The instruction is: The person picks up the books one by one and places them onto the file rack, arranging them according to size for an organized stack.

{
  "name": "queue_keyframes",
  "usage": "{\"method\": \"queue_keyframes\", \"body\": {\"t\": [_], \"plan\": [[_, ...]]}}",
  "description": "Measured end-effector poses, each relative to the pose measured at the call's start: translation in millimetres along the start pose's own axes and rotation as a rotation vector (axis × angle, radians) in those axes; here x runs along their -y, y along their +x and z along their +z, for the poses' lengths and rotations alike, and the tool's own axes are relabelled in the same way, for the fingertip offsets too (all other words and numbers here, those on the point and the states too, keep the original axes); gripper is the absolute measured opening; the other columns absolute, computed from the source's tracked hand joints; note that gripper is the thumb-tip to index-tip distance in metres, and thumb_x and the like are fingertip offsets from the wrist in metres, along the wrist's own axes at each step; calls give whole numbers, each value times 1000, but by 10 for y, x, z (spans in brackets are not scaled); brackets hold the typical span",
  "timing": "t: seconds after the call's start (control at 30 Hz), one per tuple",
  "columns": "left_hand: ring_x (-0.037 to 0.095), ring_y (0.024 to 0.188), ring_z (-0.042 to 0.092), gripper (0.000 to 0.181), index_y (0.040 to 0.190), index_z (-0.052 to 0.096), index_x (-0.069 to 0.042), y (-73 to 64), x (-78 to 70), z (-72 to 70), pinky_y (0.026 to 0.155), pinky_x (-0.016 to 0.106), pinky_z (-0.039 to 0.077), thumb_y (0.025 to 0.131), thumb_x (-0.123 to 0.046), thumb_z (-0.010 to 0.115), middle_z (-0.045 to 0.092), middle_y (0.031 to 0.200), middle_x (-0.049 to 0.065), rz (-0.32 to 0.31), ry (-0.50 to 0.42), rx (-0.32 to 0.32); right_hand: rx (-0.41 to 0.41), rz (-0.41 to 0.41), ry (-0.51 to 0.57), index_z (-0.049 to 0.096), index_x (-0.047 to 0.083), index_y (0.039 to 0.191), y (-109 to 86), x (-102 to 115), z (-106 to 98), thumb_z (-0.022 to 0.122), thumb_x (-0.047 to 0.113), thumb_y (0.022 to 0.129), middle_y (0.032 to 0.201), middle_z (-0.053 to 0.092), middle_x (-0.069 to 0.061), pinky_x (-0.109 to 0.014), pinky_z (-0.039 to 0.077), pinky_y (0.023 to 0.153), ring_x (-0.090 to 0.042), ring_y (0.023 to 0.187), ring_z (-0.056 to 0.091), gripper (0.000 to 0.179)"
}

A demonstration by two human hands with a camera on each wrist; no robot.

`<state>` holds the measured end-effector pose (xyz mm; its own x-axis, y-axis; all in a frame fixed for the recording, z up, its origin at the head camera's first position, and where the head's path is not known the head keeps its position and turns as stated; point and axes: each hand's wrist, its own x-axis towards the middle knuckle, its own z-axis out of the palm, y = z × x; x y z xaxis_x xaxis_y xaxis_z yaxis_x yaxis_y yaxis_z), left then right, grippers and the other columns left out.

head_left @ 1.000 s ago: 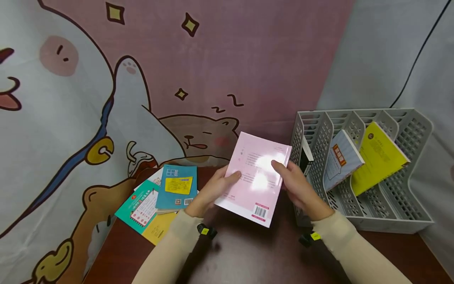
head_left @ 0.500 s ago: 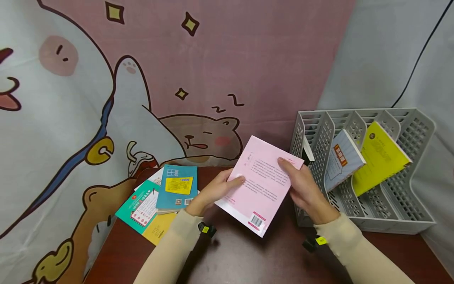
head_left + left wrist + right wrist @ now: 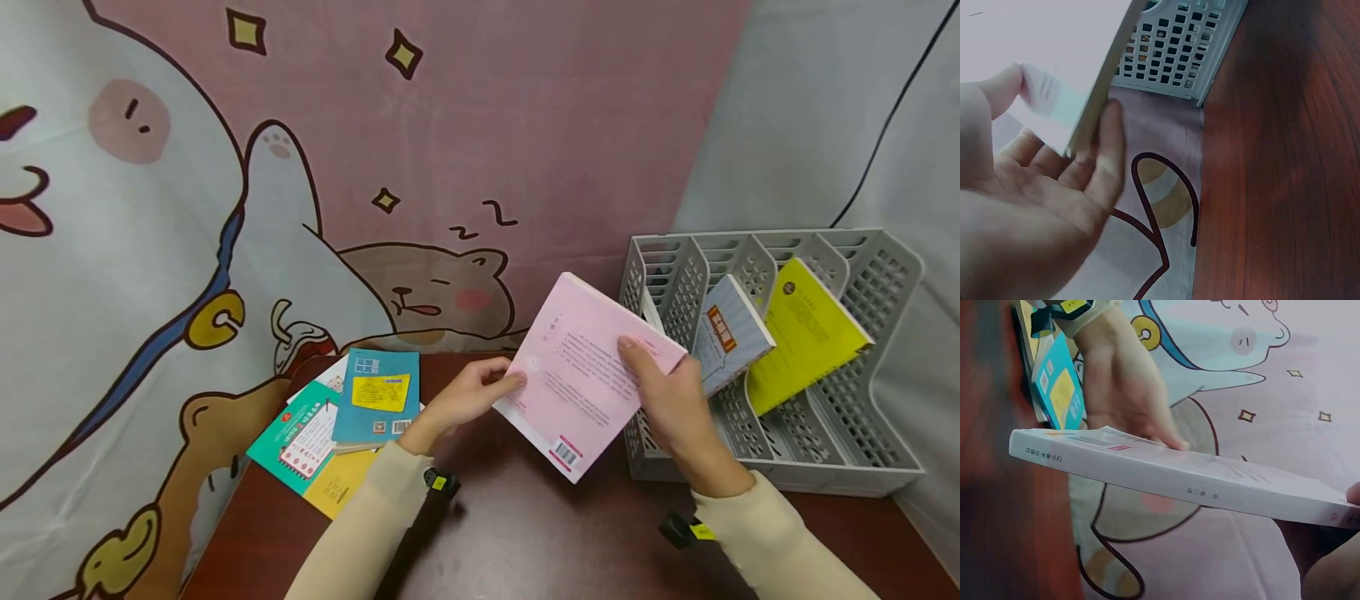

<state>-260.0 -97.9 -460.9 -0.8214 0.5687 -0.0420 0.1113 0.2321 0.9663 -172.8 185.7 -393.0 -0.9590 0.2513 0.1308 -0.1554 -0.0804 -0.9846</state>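
Note:
A pink paperback book (image 3: 577, 375), its barcode at the lower edge, is held tilted above the table. My right hand (image 3: 675, 408) grips its right side, thumb across the printed face and fingers behind. At the book's left edge is my left hand (image 3: 461, 400), its thumb tip overlapping the face. In the left wrist view, the left hand (image 3: 1054, 194) has loosely spread fingers around the corner of the book (image 3: 1085, 81), palm visible. The right wrist view shows the spine of the book (image 3: 1166, 484) along its length.
A grey perforated file rack (image 3: 817, 475) stands at the right, with a yellow book (image 3: 806, 342), a pale blue-white book (image 3: 727, 333) and another thin book in its slots. Left on the brown table (image 3: 510, 533) lie a blue book (image 3: 382, 367) and a green-yellow book (image 3: 300, 425).
The pink book has moved right toward the rack and turned further clockwise. My right hand has moved right with it, and the left thumb now overlaps only the book's left edge.

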Motion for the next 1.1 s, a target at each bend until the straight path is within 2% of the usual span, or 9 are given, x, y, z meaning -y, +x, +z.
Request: {"method": "queue_keyframes", "body": {"t": [0.13,0.27,0.37,0.47,0.6,0.73,0.83,0.97,1.1], "plan": [[39,104,77,31,127,76,-16,40,63,23,96,45,66,110,-41,70,78,118,7,-12,35,-6,-7,-89,8,75,5,129,-58,58,-181,73,20,108,100,85,10,-29,67,69,-10,83,84,26],[54,114,74,30,127,75,-13,74,118,68,93,43,68,110,-37,71,77,122,18,-19,19,4,-8,-162,43,76,4,130,-98,114,-375,72,13,108,107,86,6,-30,67,70,-13,86,85,24],[56,115,74,30,126,75,-10,106,148,113,93,47,68,110,-35,71,76,126,27,-13,5,5,-2,-204,86,74,0,134,-115,162,-511,69,7,108,113,87,2,-30,67,72,-15,89,86,27],[54,111,76,30,124,76,-7,142,170,177,90,49,68,111,-33,70,76,125,32,-13,-5,-14,7,-245,143,68,-2,141,-137,208,-634,64,1,109,119,85,-3,-32,68,72,-17,92,86,32],[46,101,81,26,118,77,-7,193,181,316,81,44,69,111,-31,70,78,120,32,-29,-18,-34,-11,-290,230,57,0,148,-176,250,-769,59,-10,107,124,83,-10,-36,68,70,-21,95,86,42],[37,91,84,21,115,76,-8,252,187,494,79,46,69,111,-28,69,80,116,31,-40,-17,-33,-73,-276,273,57,-2,148,-219,260,-889,59,-13,106,122,83,-12,-37,67,68,-22,92,86,44],[32,85,83,20,114,76,-7,288,186,617,79,49,69,111,-25,68,79,115,32,-40,-16,-34,-60,-263,298,54,-2,153,-250,247,-998,56,-11,108,126,81,-13,-38,67,67,-23,95,86,47],[25,79,82,22,118,75,-4,327,172,748,73,42,69,111,-24,68,79,115,31,-37,-19,-27,-52,-260,293,51,-1,158,-278,230,-1141,54,-10,109,131,79,-13,-38,67,67,-23,96,86,50],[23,80,81,26,124,74,-4,348,126,840,73,38,68,111,-26,68,79,118,31,-25,-18,7,-157,-239,296,60,-4,149,-290,227,-1263,58,-11,107,123,83,-12,-36,65,64,-22,88,86,43]]}}
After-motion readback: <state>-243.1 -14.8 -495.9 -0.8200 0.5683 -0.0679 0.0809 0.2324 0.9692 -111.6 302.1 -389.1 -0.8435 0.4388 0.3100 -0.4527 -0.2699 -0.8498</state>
